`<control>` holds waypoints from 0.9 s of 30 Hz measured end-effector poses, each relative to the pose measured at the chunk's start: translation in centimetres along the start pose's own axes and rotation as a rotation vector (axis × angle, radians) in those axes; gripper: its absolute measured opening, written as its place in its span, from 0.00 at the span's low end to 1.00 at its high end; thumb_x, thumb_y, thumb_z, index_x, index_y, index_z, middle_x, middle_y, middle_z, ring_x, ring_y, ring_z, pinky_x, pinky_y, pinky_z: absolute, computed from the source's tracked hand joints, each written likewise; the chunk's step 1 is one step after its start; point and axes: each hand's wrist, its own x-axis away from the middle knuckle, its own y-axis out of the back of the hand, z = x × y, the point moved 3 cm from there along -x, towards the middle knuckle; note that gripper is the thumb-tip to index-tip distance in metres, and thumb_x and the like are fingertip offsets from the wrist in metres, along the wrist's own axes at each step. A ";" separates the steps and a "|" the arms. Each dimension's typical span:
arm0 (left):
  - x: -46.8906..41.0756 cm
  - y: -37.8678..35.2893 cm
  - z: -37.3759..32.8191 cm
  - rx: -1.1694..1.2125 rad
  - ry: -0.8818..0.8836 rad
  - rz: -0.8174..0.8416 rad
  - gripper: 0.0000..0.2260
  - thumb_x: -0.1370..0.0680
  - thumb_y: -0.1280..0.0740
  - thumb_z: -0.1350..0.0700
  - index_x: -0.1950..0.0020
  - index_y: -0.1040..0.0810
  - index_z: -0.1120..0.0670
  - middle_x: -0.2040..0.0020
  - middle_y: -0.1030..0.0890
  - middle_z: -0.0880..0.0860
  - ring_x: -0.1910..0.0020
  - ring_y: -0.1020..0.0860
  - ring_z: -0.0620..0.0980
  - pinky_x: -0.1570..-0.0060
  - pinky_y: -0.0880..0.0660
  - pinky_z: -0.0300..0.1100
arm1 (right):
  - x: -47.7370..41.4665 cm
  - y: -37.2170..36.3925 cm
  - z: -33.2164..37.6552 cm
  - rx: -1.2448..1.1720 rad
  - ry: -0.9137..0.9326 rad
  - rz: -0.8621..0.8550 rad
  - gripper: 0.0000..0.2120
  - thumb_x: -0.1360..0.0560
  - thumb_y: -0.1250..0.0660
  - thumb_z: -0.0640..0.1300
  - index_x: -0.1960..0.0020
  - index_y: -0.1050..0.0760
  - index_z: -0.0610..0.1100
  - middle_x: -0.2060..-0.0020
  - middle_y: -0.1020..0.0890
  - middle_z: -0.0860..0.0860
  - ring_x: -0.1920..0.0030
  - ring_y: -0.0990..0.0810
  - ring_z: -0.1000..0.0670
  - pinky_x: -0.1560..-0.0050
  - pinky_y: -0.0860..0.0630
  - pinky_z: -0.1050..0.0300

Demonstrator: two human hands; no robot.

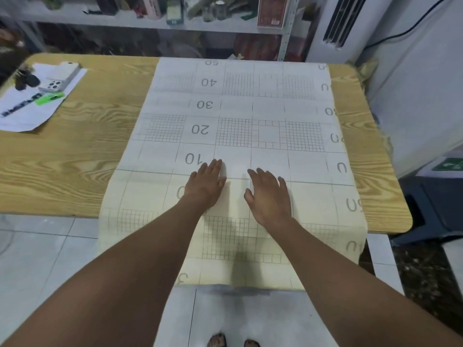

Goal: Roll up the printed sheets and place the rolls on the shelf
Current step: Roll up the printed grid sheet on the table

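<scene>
L hand (206, 185) & R hand (270, 196) lie flat, palms down, fingers straight, side by side on the printed sheet (250, 106). Sheet's long axis runs near-to-far down the table (87, 146); near end hangs over the edge. Phone (61, 76) & keys (26, 80) on paper (30, 108), far-left corner, well apart. Bare wood both sides. Shelf (150, 22) behind.

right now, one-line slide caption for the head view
Left hand and right hand lie flat on unrolled printed sheets spread over a wooden table.
</scene>
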 end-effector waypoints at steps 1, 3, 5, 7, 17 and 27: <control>-0.4 0.2 0.0 0.011 0.003 0.004 0.23 0.18 0.55 0.49 0.25 0.57 0.53 0.24 0.54 0.49 0.26 0.54 0.50 0.29 0.51 0.49 | 0.0 -0.1 -0.1 -0.002 0.004 -0.002 0.23 0.19 0.48 0.49 0.26 0.45 0.47 0.27 0.39 0.49 0.27 0.43 0.49 0.27 0.52 0.48; -1.4 0.7 0.0 0.025 0.006 0.005 0.23 0.18 0.55 0.49 0.25 0.57 0.52 0.24 0.54 0.49 0.26 0.54 0.50 0.30 0.50 0.50 | -0.2 -0.3 -0.2 0.006 0.010 0.010 0.22 0.19 0.49 0.49 0.26 0.44 0.47 0.27 0.39 0.49 0.27 0.43 0.49 0.27 0.52 0.48; -2.0 1.2 0.2 0.037 -0.001 -0.014 0.23 0.18 0.55 0.49 0.25 0.56 0.52 0.24 0.53 0.49 0.26 0.53 0.50 0.30 0.49 0.50 | -0.3 -0.4 -0.4 0.022 0.015 0.025 0.22 0.19 0.49 0.49 0.26 0.43 0.47 0.27 0.38 0.49 0.27 0.42 0.49 0.28 0.51 0.49; -2.3 1.4 0.2 0.046 -0.013 -0.031 0.23 0.18 0.54 0.49 0.25 0.56 0.52 0.24 0.53 0.49 0.26 0.53 0.51 0.30 0.49 0.50 | -0.4 -0.5 -0.5 0.040 0.015 0.040 0.21 0.19 0.49 0.50 0.27 0.41 0.46 0.28 0.37 0.49 0.29 0.40 0.49 0.29 0.48 0.48; -0.2 0.6 0.4 0.053 -0.103 -0.063 0.23 0.18 0.53 0.49 0.25 0.54 0.51 0.24 0.49 0.48 0.26 0.51 0.50 0.30 0.51 0.47 | -3.8 -0.4 -0.5 0.063 -0.051 0.205 0.25 0.19 0.52 0.54 0.25 0.47 0.45 0.24 0.48 0.49 0.25 0.52 0.45 0.27 0.54 0.45; -2.0 0.3 1.2 -0.020 -0.116 0.025 0.22 0.19 0.52 0.51 0.25 0.50 0.53 0.24 0.53 0.49 0.26 0.53 0.51 0.29 0.48 0.50 | -5.4 0.0 0.8 0.031 -0.061 0.201 0.24 0.19 0.50 0.54 0.26 0.44 0.47 0.25 0.43 0.48 0.26 0.45 0.44 0.28 0.51 0.44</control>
